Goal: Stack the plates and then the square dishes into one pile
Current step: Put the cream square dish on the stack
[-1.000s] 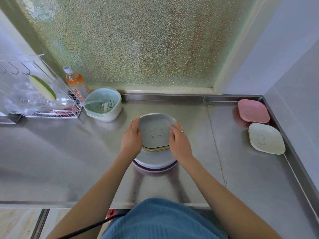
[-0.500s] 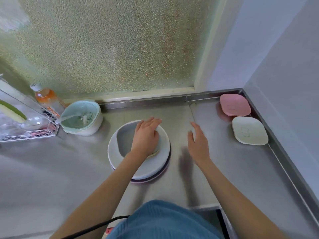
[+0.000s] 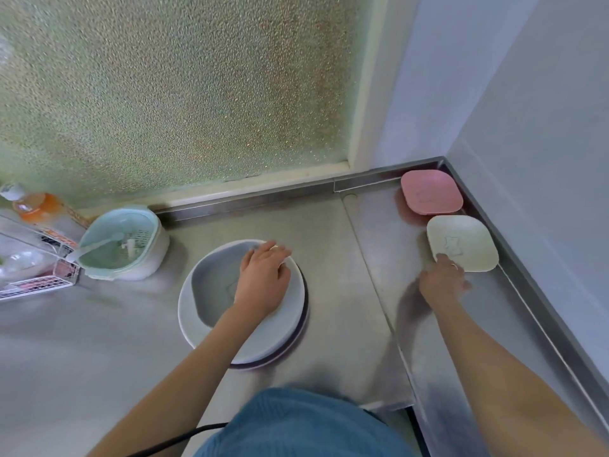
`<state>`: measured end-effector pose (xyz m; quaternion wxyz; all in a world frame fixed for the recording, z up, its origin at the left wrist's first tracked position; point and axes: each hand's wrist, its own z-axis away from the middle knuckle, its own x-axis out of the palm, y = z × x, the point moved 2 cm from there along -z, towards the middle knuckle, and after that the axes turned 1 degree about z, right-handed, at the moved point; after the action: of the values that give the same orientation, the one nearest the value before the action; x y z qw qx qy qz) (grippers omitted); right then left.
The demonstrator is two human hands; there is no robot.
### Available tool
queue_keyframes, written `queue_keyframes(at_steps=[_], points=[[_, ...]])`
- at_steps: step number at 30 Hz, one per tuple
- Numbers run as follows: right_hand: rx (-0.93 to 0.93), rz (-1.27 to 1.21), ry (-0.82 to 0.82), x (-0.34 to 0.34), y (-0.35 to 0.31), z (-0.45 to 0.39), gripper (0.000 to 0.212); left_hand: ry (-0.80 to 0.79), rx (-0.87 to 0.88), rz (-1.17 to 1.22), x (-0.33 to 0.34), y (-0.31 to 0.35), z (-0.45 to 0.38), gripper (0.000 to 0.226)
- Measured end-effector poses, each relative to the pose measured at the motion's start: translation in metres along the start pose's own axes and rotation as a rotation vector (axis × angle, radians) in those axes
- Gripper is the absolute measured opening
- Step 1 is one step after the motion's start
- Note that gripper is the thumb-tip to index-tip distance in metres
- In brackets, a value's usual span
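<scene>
Two hands are at work. Nearest, the left hand (image 3: 263,282) lies flat, fingers (image 3: 267,255) loosely spread, pressing on the grey dish (image 3: 214,285) that tops the pile of plates (image 3: 263,344); it steadies rather than grips. Farther out, the right hand (image 3: 443,282) has its fingertips (image 3: 441,258) at the near edge of the cream dish (image 3: 464,242), not yet closed around it. Beyond those fingertips, just past the cream dish, sits the pink dish (image 3: 431,192) in the counter (image 3: 346,324) corner. Square dishes are being gathered; next likely calls for hooking under that rim and lifting.
</scene>
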<state>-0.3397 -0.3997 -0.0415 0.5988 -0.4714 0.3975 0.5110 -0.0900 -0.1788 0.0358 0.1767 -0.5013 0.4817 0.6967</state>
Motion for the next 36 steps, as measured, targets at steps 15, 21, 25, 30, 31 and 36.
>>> queue_keyframes(at_steps=[15,21,25,30,31,36], points=[[-0.354,-0.580,0.445,-0.008,-0.060,0.069,0.026,-0.013,-0.013,0.166,-0.011,0.001,0.006,0.037],[-0.911,-0.767,0.314,-0.021,-0.130,0.158,0.019,0.374,-0.203,0.375,-0.045,-0.023,0.021,0.037],[-1.243,-0.604,0.234,-0.008,-0.144,0.191,0.028,0.625,-0.448,0.728,-0.064,-0.040,0.036,0.032],[-1.353,-0.510,0.139,0.003,-0.145,0.207,0.031,0.590,-0.523,0.947,-0.066,-0.058,0.052,0.036],[-1.361,-0.493,0.121,0.003,-0.145,0.207,0.030,0.567,-0.522,0.920,-0.064,-0.060,0.054,0.036],[-1.259,-0.522,-0.033,0.001,-0.140,0.211,0.025,0.457,-0.491,0.794,-0.053,-0.068,0.060,0.044]])
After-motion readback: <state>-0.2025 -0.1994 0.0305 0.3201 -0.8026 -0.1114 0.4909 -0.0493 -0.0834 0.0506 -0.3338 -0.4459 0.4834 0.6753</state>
